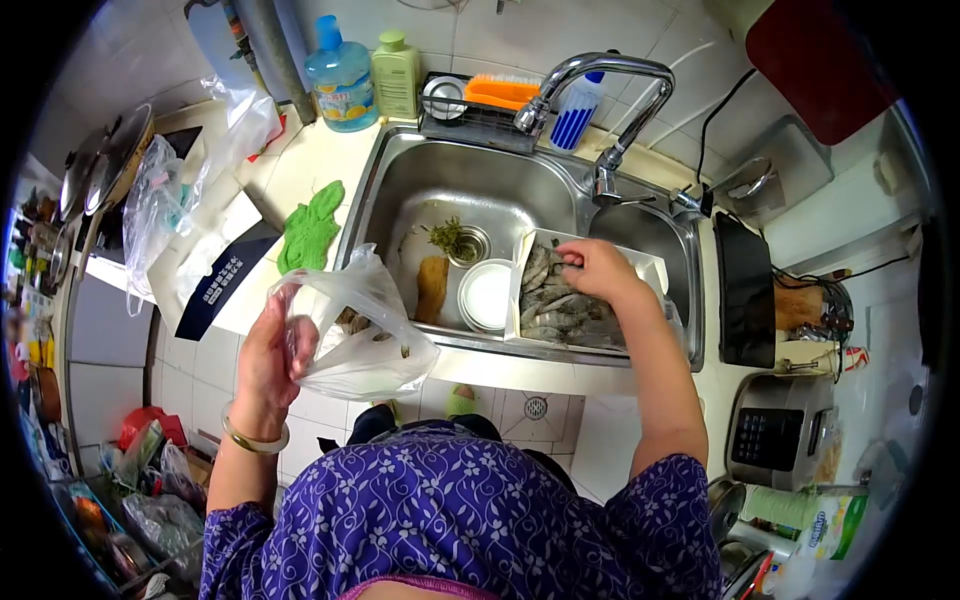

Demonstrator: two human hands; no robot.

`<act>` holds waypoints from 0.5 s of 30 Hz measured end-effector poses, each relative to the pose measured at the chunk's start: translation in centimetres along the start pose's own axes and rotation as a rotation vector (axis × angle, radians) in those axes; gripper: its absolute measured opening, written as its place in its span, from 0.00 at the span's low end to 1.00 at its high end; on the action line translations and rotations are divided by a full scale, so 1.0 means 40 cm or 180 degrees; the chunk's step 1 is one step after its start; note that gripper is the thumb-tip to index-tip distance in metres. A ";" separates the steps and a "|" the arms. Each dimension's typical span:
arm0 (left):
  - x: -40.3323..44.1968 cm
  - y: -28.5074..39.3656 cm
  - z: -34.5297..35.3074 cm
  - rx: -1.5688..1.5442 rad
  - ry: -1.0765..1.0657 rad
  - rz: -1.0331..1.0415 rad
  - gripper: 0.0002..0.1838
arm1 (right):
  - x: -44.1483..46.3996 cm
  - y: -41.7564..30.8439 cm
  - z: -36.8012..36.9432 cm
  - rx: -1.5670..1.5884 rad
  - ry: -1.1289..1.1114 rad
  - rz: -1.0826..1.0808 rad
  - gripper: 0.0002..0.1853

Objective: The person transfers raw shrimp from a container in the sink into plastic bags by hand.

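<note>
My left hand (270,350) grips the rim of a clear plastic bag (370,345) and holds it up in front of the sink. A few small dark pieces show through the bag's film. Over a white box (518,280) at the sink's right side, my right hand (597,270) reaches down with its fingertips pinched on a grey shrimp, partly hidden by the fingers. Several more raw shrimp (560,312) fill the box beneath it. Left of the box, a white bowl (486,296) sits in the steel sink (400,190).
Green scraps (447,236) lie by the drain, near a brown piece (432,288). The faucet (610,165) arches over the sink's right part. A green cloth (312,228) lies on the left counter; bottles (341,75) stand behind. A black-panelled cooker (780,425) is at right.
</note>
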State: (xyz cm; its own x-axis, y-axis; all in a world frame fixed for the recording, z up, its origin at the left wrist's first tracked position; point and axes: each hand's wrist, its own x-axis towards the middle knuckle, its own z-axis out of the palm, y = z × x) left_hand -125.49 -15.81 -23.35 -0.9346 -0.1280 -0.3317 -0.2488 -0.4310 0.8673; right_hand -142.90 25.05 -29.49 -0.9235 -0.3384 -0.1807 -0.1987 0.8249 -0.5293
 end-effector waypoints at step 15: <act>0.028 0.003 0.037 0.0227 -0.0332 0.0051 0.32 | -0.048 0.000 -0.034 0.2031 -0.0309 0.0625 0.03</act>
State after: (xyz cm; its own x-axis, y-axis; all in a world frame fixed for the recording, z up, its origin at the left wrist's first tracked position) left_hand -126.95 -14.67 -23.06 -0.9590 -0.0392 -0.2806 -0.2477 -0.3647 0.8976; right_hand -141.56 26.31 -28.03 -0.8830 -0.2733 -0.3815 0.2302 0.4562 -0.8596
